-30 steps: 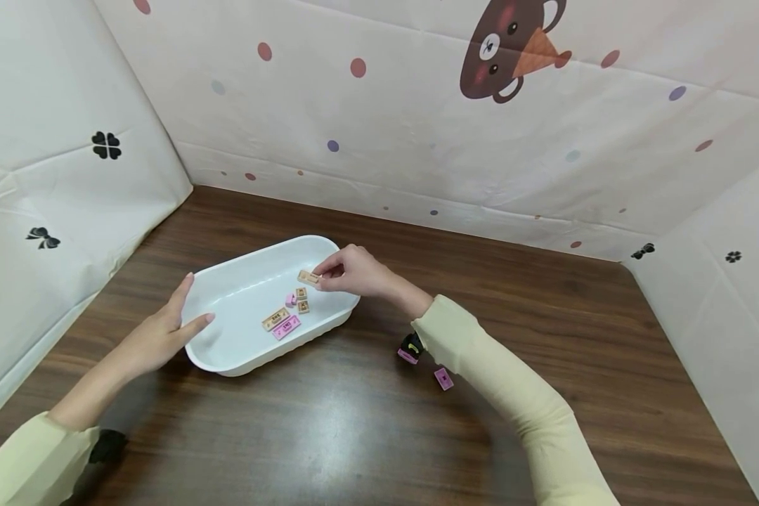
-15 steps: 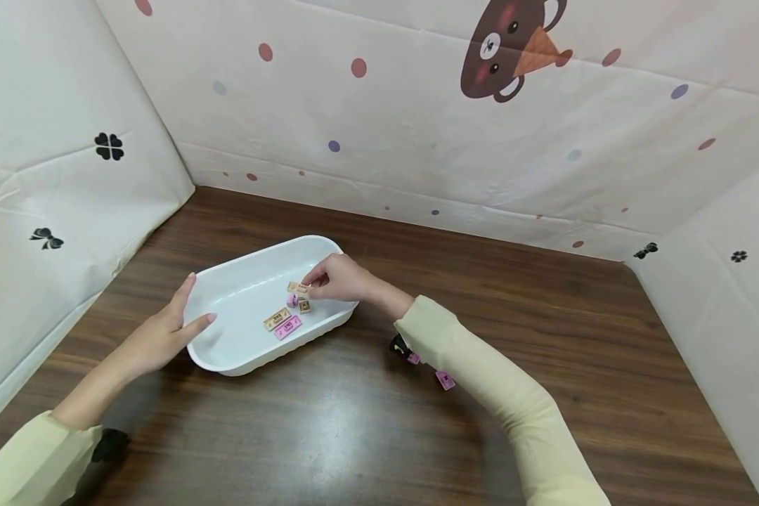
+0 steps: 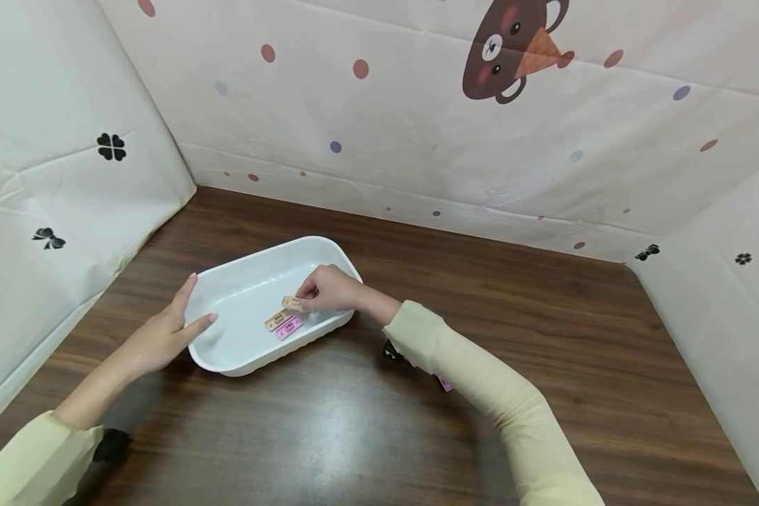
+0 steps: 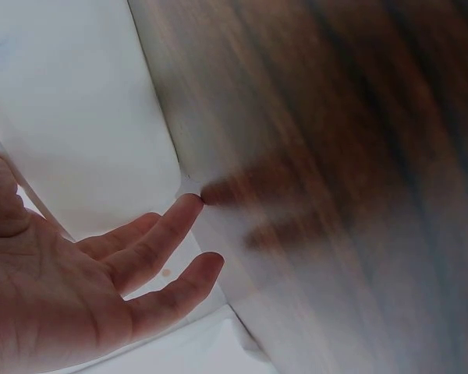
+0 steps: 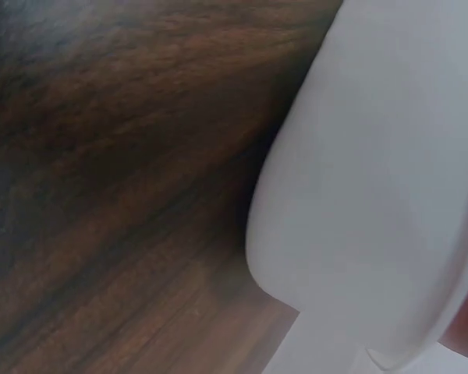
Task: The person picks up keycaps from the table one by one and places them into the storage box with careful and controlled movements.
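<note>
My right hand (image 3: 332,289) pinches a small tan printed block (image 3: 292,303) between thumb and fingers, low inside the white tray (image 3: 228,362). Just left of the held block, another tan block (image 3: 275,322) lies beside a pink one (image 3: 289,327) on the tray's floor. Smaller pieces are hidden by the right hand. At the tray's left end my left hand (image 3: 158,337) holds the rim, thumb over it and fingers along the outside. The left wrist view shows those fingers (image 4: 144,253) nearly straight. The tray's outer wall (image 5: 351,187) fills much of the right wrist view.
A pink piece (image 3: 445,383) lies on the brown wooden table (image 3: 329,436), mostly covered by the right sleeve (image 3: 481,379). Black wrist mounts show at both cuffs. White patterned sheets (image 3: 405,126) wall the table at the back and sides.
My right hand has moved left and down into the tray with the tan block, now covering the smaller pieces. The right sleeve hides more of the pink pieces on the table. My left hand stays put.
</note>
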{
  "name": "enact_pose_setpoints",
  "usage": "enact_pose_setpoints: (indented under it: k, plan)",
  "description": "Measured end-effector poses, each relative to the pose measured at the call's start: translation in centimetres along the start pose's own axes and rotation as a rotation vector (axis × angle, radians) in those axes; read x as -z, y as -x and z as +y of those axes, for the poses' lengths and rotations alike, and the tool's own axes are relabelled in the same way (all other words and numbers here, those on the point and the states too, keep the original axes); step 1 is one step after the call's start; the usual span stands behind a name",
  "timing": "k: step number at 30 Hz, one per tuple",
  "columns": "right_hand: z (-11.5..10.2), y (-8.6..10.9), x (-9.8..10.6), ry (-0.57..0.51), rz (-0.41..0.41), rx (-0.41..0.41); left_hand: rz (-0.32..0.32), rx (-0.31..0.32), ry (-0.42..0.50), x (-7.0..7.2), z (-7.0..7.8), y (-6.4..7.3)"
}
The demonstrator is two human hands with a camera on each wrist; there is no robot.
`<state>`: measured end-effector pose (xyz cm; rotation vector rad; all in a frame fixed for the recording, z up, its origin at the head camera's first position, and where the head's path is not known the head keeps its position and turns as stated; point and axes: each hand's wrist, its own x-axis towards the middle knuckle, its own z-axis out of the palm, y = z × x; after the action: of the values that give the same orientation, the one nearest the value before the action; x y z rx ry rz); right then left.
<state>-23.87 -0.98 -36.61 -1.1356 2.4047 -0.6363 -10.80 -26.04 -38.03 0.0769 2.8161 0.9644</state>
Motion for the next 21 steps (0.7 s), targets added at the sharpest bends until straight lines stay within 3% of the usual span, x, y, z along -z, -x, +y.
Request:
enact_pose_setpoints:
  k: [11,21]
  plan:
    - [-0.1,0.1,-0.2,0.065,-0.003,-0.012,-0.004,0.005,0.001,0.0,0.0,0.0]
    - [-0.2,0.9,0.8,0.157,0.048,0.062,-0.004,0.007,-0.004,0.0,0.1,0.0]
